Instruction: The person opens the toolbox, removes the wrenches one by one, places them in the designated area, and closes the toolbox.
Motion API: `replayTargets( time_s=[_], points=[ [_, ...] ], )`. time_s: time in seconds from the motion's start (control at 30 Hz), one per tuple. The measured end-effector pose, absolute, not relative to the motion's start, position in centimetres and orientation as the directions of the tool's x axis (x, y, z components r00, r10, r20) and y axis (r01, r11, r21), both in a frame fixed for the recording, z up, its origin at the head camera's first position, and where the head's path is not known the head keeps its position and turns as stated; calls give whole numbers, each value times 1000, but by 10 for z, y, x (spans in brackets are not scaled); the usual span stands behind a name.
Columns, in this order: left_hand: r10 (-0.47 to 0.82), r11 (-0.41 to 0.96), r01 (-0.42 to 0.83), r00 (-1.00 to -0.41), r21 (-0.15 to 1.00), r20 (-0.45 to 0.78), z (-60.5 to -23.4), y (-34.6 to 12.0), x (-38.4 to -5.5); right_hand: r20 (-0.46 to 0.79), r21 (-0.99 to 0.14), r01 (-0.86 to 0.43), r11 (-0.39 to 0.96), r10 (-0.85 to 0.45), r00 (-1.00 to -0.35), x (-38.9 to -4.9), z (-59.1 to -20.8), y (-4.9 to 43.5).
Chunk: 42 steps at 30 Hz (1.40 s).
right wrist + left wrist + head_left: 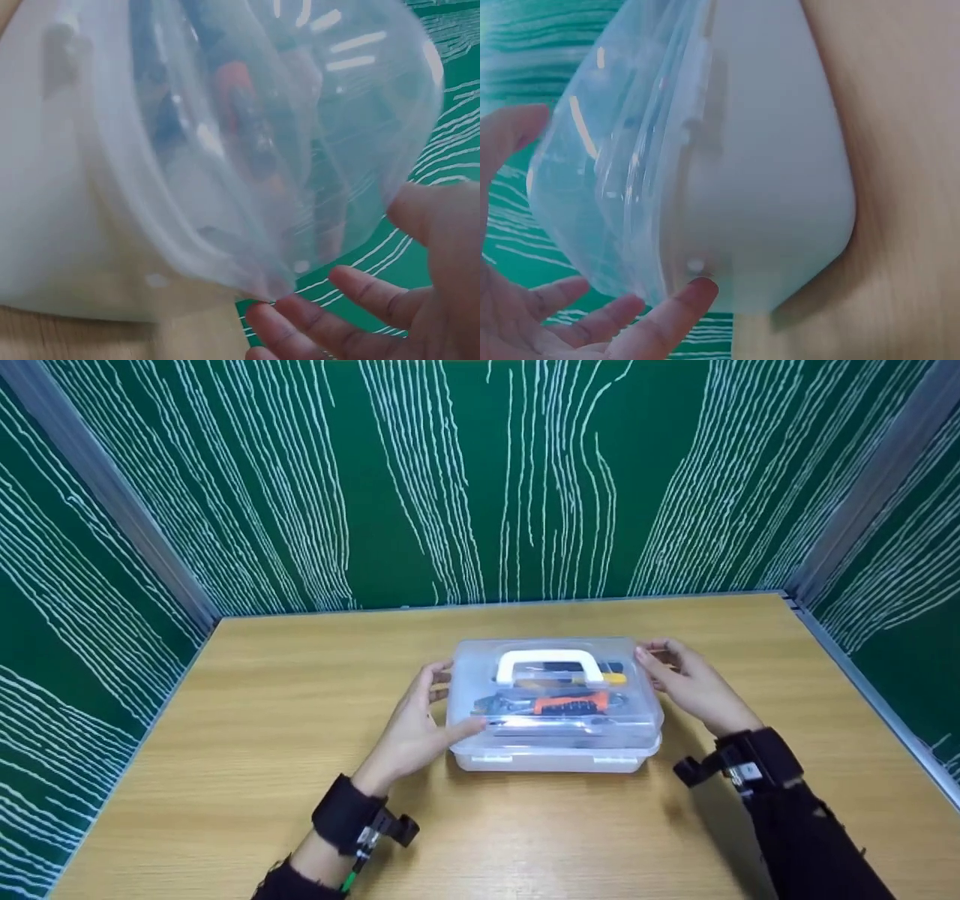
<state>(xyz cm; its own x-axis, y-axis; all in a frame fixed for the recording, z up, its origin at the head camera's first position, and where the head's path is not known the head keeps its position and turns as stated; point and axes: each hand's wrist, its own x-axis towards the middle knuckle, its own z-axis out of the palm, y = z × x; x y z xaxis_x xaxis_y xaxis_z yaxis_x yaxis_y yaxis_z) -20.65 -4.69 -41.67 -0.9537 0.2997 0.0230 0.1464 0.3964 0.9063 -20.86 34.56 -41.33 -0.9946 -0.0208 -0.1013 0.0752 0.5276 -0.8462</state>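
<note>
- On the wooden table point(337, 675), toward its far edge and right of middle, sits the plastic box point(553, 763), upright, handle point(551, 655) on top and front facing the person.
- Clear lid point(474, 669): lies over the white base; through it show a tool with an orange and black grip point(571, 704) and a yellow piece point(615, 679). Whether the front latches point(619, 760) are fastened cannot be told.
- Handling, as judged: steadying the box from both ends calls for matched, light pressure, contact low on the base as well as on the lid, and a level box so the loose contents do not slide.
- Left hand point(420, 724): at the left end, fingers spread and not clenched; thumb extended over the lid's front corner, one fingertip apparently touching the base just below the rim.
- Right hand point(694, 682): at the right end toward the far corner, fingers relaxed; thumb against the lid's edge, fingertips near the rim. Neither hand grasps the handle.
- Forearms: reach in from either side, wrists angled inward, each with a black strap point(349, 814).
- Background: green wall point(664, 450) with wavering white lines.
</note>
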Motion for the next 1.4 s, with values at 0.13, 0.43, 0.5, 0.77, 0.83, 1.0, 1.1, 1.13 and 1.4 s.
replayTargets(
  time_s=[0.13,0.43,0.5,0.77,0.83,1.0,1.1,1.13,1.4],
  points=[
    [297,406,140,-955,903,15,-420,-46,-196,-97,-871,67,487,-37,-995,-219,-417,343],
    [264,407,177,-962,896,70,-429,-43,-185,-125,-904,86,418,-65,-990,-232,-427,340],
    [261,414,197,-961,889,92,-430,-43,-184,-138,-899,97,427,-66,-988,-232,-430,340],
    [265,435,215,-959,875,104,-431,-43,-184,-139,-893,97,440,-63,-988,-232,-434,341],
    [269,432,207,-959,878,93,-430,-43,-185,-138,-894,98,438,-59,-989,-230,-434,342],
    [286,425,214,-954,879,94,-431,-44,-189,-109,-892,71,446,-59,-992,-222,-435,344],
    [299,419,228,-949,879,104,-431,-45,-191,-88,-892,53,449,-58,-994,-215,-436,345],
    [304,418,233,-947,878,106,-431,-45,-192,-86,-893,52,448,-56,-995,-213,-436,345],
    [327,413,242,-939,878,105,-430,-45,-201,-82,-869,64,491,-16,-996,-193,-436,348]
  ],
)
